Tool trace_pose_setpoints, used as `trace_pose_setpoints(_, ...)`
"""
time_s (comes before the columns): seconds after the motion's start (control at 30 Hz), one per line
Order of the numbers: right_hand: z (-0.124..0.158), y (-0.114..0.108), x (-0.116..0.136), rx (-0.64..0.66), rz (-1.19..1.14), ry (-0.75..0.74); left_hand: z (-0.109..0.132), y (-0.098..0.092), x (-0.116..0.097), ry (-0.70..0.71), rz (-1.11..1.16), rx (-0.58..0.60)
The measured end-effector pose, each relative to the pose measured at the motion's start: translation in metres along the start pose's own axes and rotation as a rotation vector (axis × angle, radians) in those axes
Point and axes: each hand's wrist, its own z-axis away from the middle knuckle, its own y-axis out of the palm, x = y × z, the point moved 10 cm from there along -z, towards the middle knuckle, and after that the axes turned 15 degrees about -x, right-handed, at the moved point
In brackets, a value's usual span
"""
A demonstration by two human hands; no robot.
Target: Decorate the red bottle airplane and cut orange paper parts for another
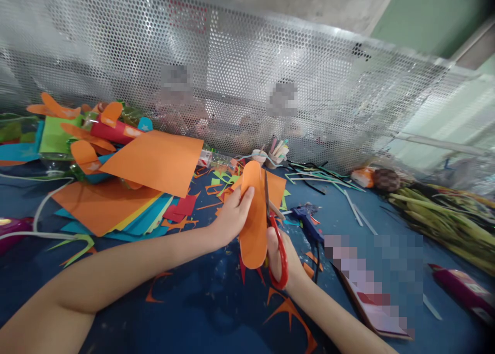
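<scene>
In the middle of the head view, my left hand (pixel 232 217) pinches a long, rounded piece of orange paper (pixel 253 240) between thumb and fingers. The paper stands nearly upright above the blue table. My right hand (pixel 288 261) is closed round the red handles of a pair of scissors (pixel 283 276). Their blades point up along the paper's right edge; I cannot tell whether they touch it. Behind the blades is another piece of orange paper (pixel 276 189). Curved orange offcuts (pixel 292 318) lie below my right hand.
Left are stacked coloured sheets (pixel 143 217), a large orange sheet (pixel 158 161) and decorated plastic bottles (pixel 58 135). A blue glue gun (pixel 307 222) and a partly blurred flat object (pixel 371 292) lie right. Dried stalks (pixel 444 215) line the right side. A perforated metal screen (pixel 240 70) stands behind.
</scene>
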Motion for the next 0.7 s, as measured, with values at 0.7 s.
trace_pose_setpoints(0.7, -0.002, -0.002, -0.020, -0.025, 0.010, 0.176, -0.004, -0.002, 0.012, -0.094, 0.068, -0.025)
